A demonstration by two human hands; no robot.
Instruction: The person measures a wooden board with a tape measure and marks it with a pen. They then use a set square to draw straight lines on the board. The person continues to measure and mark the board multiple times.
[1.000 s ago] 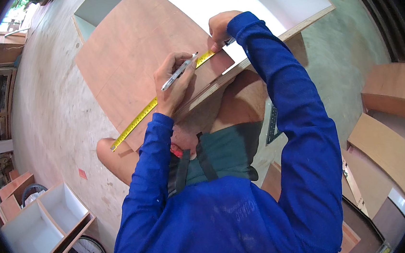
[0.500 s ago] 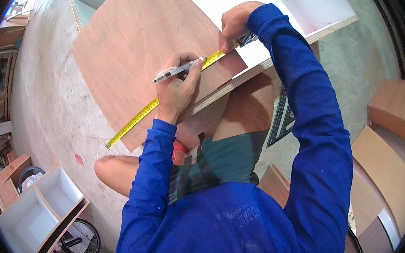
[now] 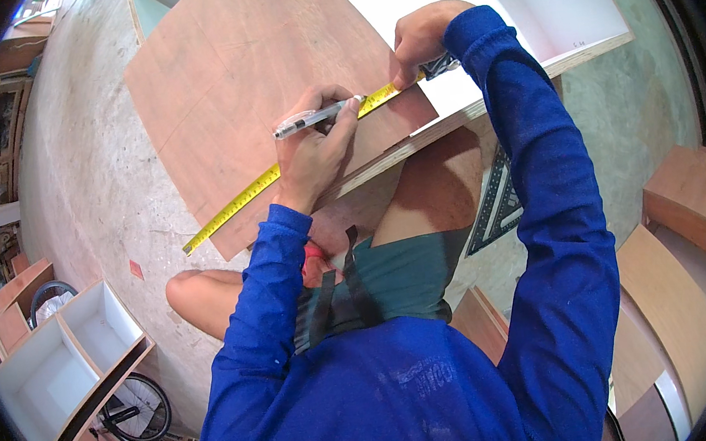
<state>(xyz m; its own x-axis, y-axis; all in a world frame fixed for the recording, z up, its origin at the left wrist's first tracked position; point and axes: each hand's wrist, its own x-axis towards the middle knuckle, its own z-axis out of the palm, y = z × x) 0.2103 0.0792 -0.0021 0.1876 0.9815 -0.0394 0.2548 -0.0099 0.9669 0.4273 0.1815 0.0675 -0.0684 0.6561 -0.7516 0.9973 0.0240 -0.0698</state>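
- Left hand (image 3: 314, 161): fingers closed around a clear pen (image 3: 311, 119), thumb along its upper end; the hand lies over the yellow blade of the tape measure (image 3: 234, 206).
- Right hand (image 3: 425, 36): fingers curled and closed on the tape measure, at the blade just beside its case.
- Tape measure: blade runs diagonally across the brown board (image 3: 247, 62), its free end past the board's lower left edge.
- Board: flat, on top of a white-lined box (image 3: 552, 1), which shows at the upper right.
- Set square (image 3: 499, 206): black, on the floor beside the person's right knee.
- Outer area: a two-compartment box (image 3: 42, 361) at lower left, near a spoked wheel (image 3: 139, 410); wooden panels (image 3: 675, 297) at right.
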